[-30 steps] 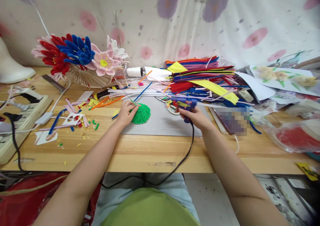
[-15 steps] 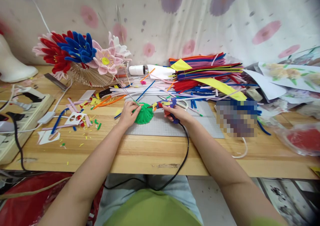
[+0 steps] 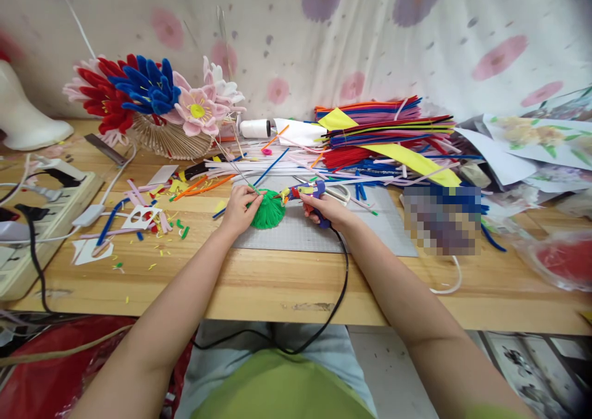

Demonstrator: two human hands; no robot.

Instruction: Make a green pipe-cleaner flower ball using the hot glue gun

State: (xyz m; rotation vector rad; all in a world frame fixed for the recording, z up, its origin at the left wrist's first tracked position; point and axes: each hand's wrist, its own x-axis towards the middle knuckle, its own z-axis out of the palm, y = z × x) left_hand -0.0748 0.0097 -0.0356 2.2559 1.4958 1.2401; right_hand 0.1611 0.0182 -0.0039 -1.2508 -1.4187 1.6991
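My left hand [image 3: 241, 210] pinches the upper left edge of a green fan-shaped piece [image 3: 269, 212] made of fuzzy pipe cleaners, with a thin wire or stem running up from it. In my right hand [image 3: 324, 214] is a blue-purple hot glue gun [image 3: 316, 190], fingers wrapped round its handle. The gun's tip points left and meets or hovers over the top right of the green piece; actual contact cannot be made out. Both are over a grey cutting mat [image 3: 370, 234]. Scissors [image 3: 341, 193] lie partly hidden behind the gun.
Pipe-cleaner flowers [image 3: 150, 89] rest on a folding fan [image 3: 161, 138] at back left. Bundles of coloured pipe cleaners [image 3: 383, 129] lie behind the mat. Scraps [image 3: 143, 218] and a power strip [image 3: 69, 221] are on the left. The gun's black cord [image 3: 345, 289] hangs over the table edge.
The whole view has shifted slightly. Both hands keep their holds, and the glue gun's tip stays at the top right of the green piece.
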